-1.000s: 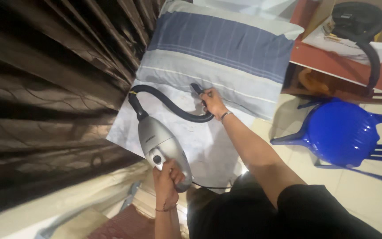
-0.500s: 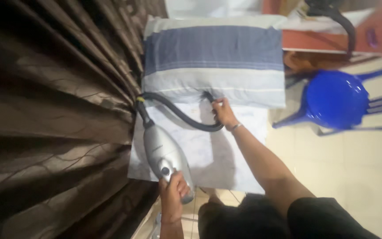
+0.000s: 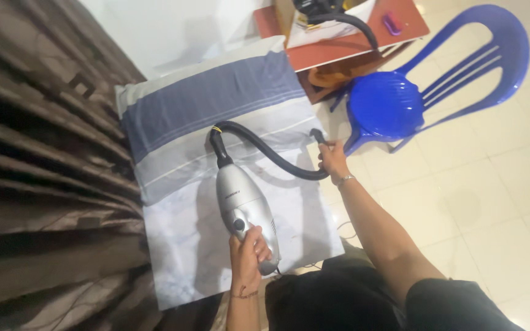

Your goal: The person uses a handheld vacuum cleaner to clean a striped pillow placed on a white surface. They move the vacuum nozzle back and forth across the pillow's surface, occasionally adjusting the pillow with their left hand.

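While gripping a silver handheld vacuum (image 3: 245, 205) by its near end, a person works over a mattress (image 3: 234, 245).

The left hand (image 3: 249, 252) is closed around the vacuum's handle; the right hand (image 3: 334, 160) is wrapped round the far tip of its black hose (image 3: 265, 150), beside a striped pillow (image 3: 210, 104). Brown curtains (image 3: 44, 178) hang left; a blue plastic chair (image 3: 412, 92) stands far right on the tiled floor (image 3: 498, 202).

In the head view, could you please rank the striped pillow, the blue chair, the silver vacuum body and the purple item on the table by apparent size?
1. striped pillow
2. blue chair, nearly as large
3. silver vacuum body
4. purple item
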